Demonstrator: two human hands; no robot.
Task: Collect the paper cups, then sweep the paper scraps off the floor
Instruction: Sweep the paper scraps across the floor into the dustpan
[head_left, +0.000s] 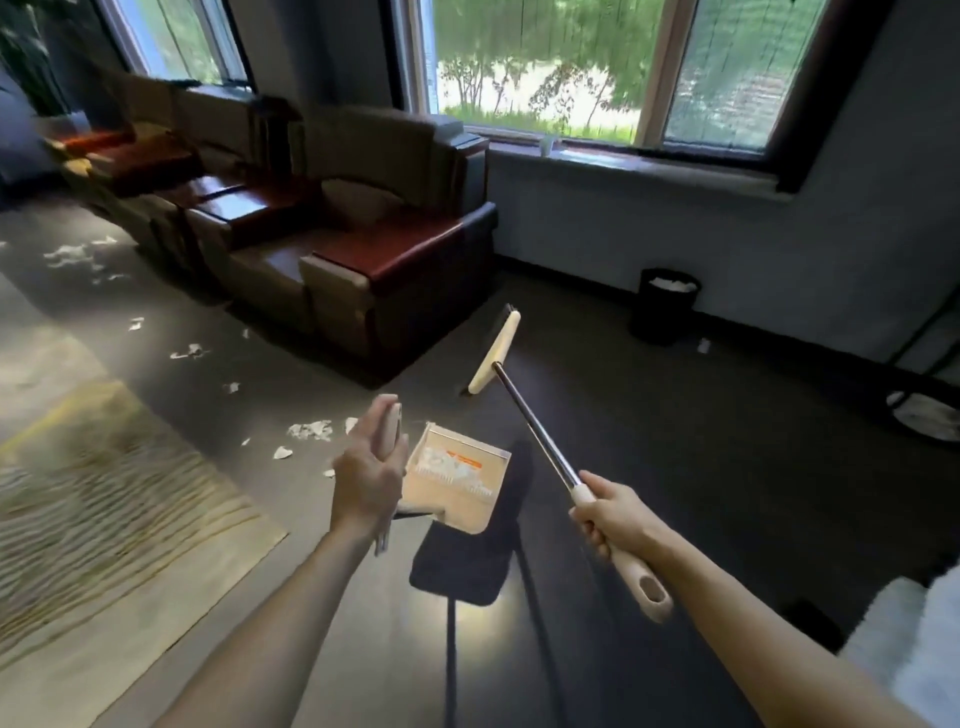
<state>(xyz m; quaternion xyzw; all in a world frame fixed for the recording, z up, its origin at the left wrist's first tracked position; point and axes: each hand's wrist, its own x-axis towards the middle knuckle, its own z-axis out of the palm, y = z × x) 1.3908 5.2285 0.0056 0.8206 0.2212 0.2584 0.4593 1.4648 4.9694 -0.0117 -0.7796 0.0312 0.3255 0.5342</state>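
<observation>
1. The left hand (366, 483) holds the dustpan (457, 483) by its tall handle. The fingers are wrapped round the handle.
2. The pan is just at three o'clock from that hand, with white bits inside.
3. The right hand (613, 514) holds the broom (535, 436). Its fingers are curled tight round the pale grip.
4. The broom head (496, 351) is at eleven o'clock from the right hand, near the armchair (374, 260).
5. The paper scraps (311, 430) lie on the floor (675, 467) at ten o'clock from the left fingers, close but not touching.
6. More scraps trail away beside the rug (104, 493).
7. A black bin (665, 306) stands at one o'clock, well apart.
</observation>
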